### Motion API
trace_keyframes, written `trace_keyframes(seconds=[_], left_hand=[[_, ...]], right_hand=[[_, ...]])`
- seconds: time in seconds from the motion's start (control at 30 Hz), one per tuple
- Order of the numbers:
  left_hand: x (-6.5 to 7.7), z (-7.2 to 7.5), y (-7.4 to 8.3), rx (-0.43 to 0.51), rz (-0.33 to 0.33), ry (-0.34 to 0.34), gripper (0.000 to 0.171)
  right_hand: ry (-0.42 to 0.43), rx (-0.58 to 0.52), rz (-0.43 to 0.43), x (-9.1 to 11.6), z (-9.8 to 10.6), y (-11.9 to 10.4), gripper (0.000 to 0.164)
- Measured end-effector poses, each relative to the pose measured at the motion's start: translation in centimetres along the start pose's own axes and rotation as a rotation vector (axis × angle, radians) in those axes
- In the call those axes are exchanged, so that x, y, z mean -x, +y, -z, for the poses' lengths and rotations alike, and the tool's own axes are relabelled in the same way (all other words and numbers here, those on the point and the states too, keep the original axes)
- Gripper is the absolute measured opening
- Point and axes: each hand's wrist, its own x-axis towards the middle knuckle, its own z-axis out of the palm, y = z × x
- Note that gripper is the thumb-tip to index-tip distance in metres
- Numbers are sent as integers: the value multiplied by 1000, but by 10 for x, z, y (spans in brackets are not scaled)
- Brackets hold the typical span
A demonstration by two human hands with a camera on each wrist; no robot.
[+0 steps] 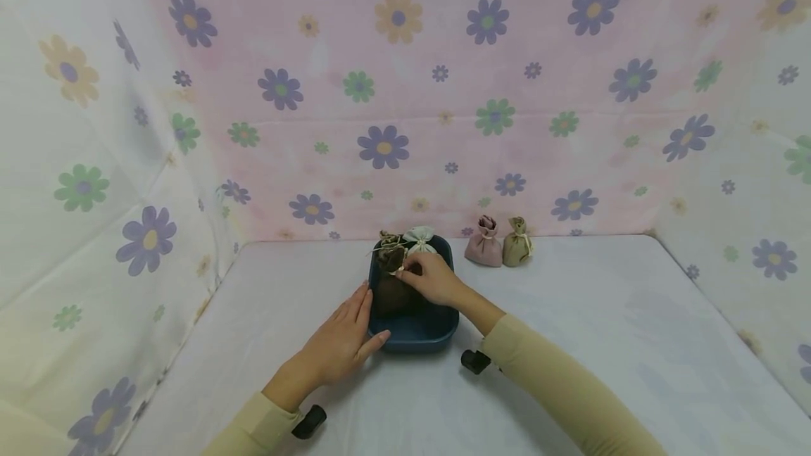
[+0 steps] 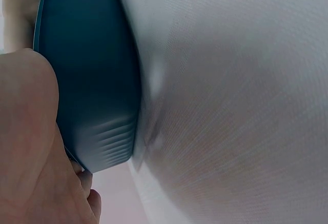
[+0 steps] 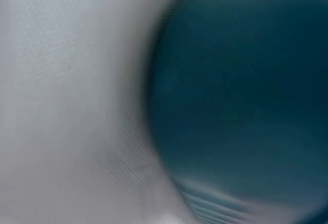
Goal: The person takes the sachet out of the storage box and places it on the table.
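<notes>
A dark blue plastic bin (image 1: 415,340) stands on the table. My left hand (image 1: 338,338) rests along its left side with straight fingers, the thumb at the near rim. In the left wrist view, part of that hand (image 2: 31,131) lies against the bin's wall (image 2: 89,70). Over the bin, my right hand (image 1: 436,280) pinches the gathered neck of a dark brown drawstring pouch (image 1: 394,295). Behind it in the bin are a white pouch (image 1: 419,236) and, at the back left, a brownish pouch top (image 1: 388,238). The right wrist view shows only the bin's blurred wall (image 3: 241,90) and tablecloth.
To the right of the bin, a dusty pink pouch (image 1: 484,250) and an olive pouch (image 1: 517,250) stand side by side near the table's back edge. Flower-printed cloth (image 1: 405,97) hangs behind and at both sides. White cloth (image 1: 570,329) covers the table.
</notes>
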Motion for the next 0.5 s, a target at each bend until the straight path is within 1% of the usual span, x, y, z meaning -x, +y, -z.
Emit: trace_keyframes(seconds=[0.2,0.4,0.5], left_hand=[[1,4,2,-5,-3,0,89],[1,2,2,-8,-16,17,87],[1,2,2,0,-13,14,87]], right_hand=[[14,-31,4,7,18,-9,16],[19,-58,-51,17,34,-16,16],[30,-72,-33,21,42,-18,16]])
